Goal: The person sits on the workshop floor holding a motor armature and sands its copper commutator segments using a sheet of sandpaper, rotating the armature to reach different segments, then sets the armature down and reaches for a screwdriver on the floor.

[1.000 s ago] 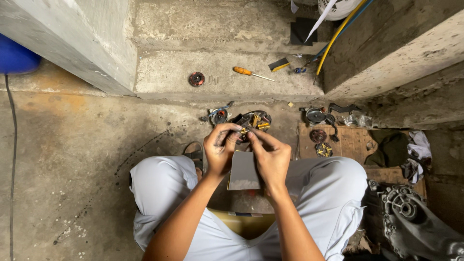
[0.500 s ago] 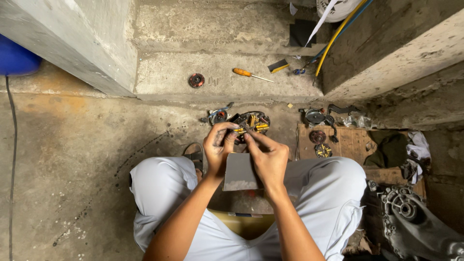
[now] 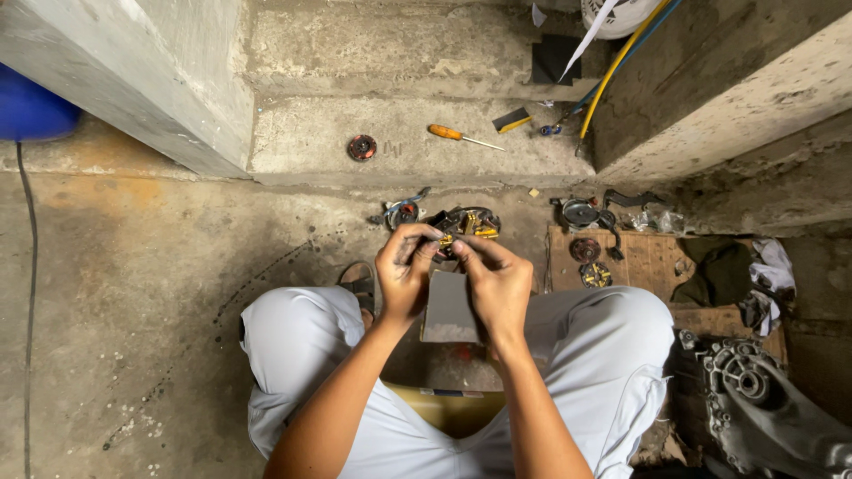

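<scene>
Your left hand (image 3: 404,270) and right hand (image 3: 499,286) pinching a small metal part (image 3: 446,244), grey block (image 3: 449,308) beneath, screwdriver (image 3: 463,137) on the step's (image 3: 302,142) edge

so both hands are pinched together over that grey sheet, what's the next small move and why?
Probably keep the small part low over the grey sheet and work it there. The left hand and right hand meet fingertip to fingertip around something too small to identify, above bare concrete floor strewn with small round metal parts; a drop could be hard to find.
</scene>
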